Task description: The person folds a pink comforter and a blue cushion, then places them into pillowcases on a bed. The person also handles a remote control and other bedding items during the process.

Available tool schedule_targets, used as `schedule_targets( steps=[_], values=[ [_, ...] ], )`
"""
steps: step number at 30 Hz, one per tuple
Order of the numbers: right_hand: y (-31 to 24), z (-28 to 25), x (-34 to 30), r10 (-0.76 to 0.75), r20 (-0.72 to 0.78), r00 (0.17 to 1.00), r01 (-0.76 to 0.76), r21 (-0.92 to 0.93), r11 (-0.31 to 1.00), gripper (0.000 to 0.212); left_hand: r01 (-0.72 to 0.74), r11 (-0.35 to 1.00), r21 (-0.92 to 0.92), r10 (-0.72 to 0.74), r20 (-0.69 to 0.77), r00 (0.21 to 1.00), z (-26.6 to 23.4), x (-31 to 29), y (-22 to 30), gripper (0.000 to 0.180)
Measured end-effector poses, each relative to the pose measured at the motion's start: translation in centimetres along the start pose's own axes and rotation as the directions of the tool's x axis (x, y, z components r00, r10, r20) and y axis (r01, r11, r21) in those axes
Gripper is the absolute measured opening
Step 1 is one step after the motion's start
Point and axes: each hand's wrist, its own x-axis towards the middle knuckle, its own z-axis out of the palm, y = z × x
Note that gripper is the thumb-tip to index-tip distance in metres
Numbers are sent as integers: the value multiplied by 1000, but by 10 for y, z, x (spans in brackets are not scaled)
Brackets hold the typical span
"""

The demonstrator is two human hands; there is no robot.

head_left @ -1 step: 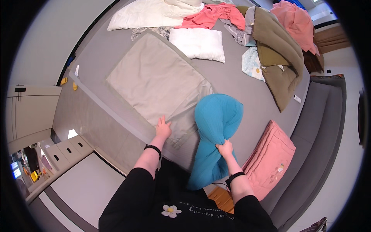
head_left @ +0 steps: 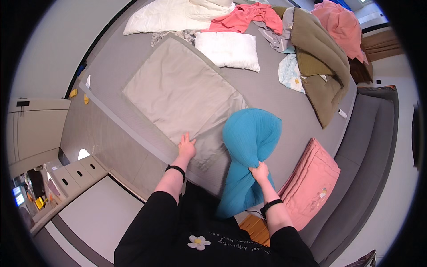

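Observation:
My right hand [head_left: 259, 172] is closed on a bunched fold of a teal cloth bundle [head_left: 251, 133]. Beyond the grip the bundle bulges like a stuffed pillow; below it the cloth hangs loose toward my shirt. What is inside the cloth is hidden. To its left, a flat grey-beige fabric cover [head_left: 178, 84] lies spread on the bed, creased near its close right corner. My left hand [head_left: 187, 147] rests on the near edge of this cover with fingers spread, gripping nothing.
A white pillow [head_left: 227, 50] lies at the far side of the grey bed [head_left: 275, 115]. Olive [head_left: 318, 44], coral [head_left: 244, 18] and white bedding [head_left: 178, 15] is heaped behind. A folded pink quilt [head_left: 309, 187] leans by the grey headboard [head_left: 356, 164] on the right.
The bulging part of the teal bundle looks very slightly wider. My left hand has shifted a touch to the left; my right hand keeps its grip.

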Motion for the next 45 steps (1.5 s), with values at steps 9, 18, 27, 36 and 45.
schedule_targets(
  steps=[9, 18, 27, 36, 45],
  values=[
    [-16, -22, -12, -355, 53, 933, 353, -322, 879, 24, 344, 297, -891, -385, 218, 897, -5, 48, -38, 46],
    [-86, -8, 21, -473, 564, 677, 736, -497, 461, 34, -69, 691, -720, -183, -265, 947, -93, 19, -39, 15],
    [-150, -22, 77, -427, 338, 839, 541, -431, 722, 33, -247, 778, -577, 87, -291, 953, -112, -55, -71, 28],
    [-221, -2, 48, -336, 175, 925, 377, -335, 863, 31, -371, 869, -329, 132, -569, 812, -143, -74, 1, 29],
    [-255, 17, -30, -269, 103, 958, 267, 27, 963, 33, -418, 764, -492, 107, -543, 833, -109, -134, 42, 30]
  ],
)
